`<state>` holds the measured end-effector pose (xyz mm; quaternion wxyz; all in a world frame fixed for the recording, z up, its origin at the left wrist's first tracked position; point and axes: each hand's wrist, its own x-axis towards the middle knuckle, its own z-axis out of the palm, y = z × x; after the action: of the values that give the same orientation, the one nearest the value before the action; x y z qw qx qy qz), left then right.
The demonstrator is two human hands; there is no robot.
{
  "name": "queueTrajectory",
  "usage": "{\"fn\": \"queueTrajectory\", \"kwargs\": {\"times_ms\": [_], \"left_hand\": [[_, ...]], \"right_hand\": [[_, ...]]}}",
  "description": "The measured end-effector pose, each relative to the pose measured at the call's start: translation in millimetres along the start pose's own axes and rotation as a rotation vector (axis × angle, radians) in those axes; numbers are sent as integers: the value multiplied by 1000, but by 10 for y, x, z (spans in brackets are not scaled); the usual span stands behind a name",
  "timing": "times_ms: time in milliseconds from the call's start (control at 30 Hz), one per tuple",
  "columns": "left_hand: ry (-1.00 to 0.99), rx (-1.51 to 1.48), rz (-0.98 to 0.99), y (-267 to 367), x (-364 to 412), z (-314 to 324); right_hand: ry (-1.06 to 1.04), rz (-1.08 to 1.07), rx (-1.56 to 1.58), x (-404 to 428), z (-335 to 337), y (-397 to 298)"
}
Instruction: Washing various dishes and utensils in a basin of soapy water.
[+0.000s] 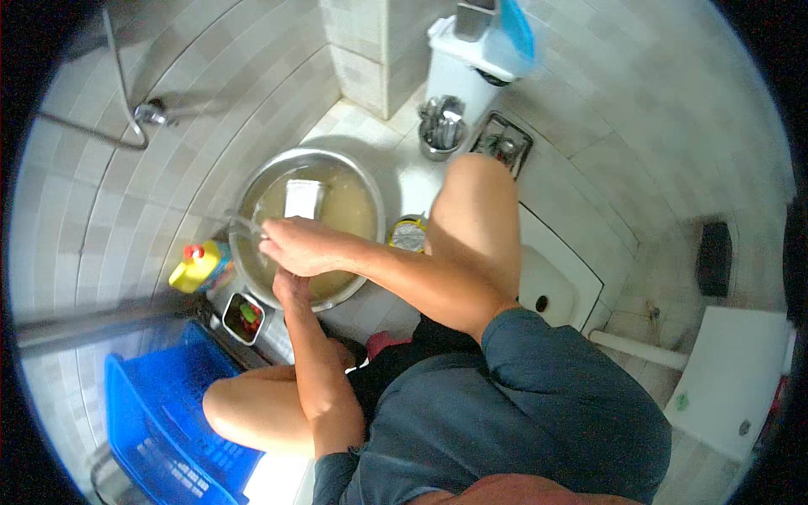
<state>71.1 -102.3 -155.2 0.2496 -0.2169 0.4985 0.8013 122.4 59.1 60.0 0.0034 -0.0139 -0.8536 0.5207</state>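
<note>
In front of me stands a large round metal basin (377,221) of cloudy water. A shiny rectangular metal container (305,199) sits in the water, towards the far side. My right hand (297,245) is over the basin's near-left part, fingers closed around a thin, blurred grey utensil (245,221) that sticks out over the left rim. Just below it, my left hand (292,287) is raised close against the right one. Its fingers are mostly hidden, so its grip does not show.
Left of the basin are a yellow bottle (201,265) with a red cap, a small metal container (243,317) of red and green food, and a blue plastic crate (170,435). Beyond my right knee stand a utensil pot (440,136) and white bin (457,82). A squat toilet (549,278) lies right.
</note>
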Motion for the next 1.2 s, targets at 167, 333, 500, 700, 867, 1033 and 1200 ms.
{"fn": "queueTrajectory", "kwargs": {"times_ms": [167,333,500,700,867,1033,1200], "left_hand": [[169,120,-102,-128,168,-210],[200,99,-107,-100,228,-421],[150,137,-147,-234,225,-92],[185,190,-163,-255,277,-348],[85,141,-138,-276,601,-746],[171,203,-149,-331,341,-368],[199,171,-104,-257,210,-368]], "right_hand": [[-31,-260,213,-127,-1139,-450],[71,-16,468,-952,-2211,-380],[256,395,520,-2542,-2377,1623],[-426,1328,-589,-4413,-1505,2721],[-445,1142,-568,-4260,-1253,2982],[178,836,-364,-3338,-1465,3193],[519,814,148,-1987,-1790,3234]]}}
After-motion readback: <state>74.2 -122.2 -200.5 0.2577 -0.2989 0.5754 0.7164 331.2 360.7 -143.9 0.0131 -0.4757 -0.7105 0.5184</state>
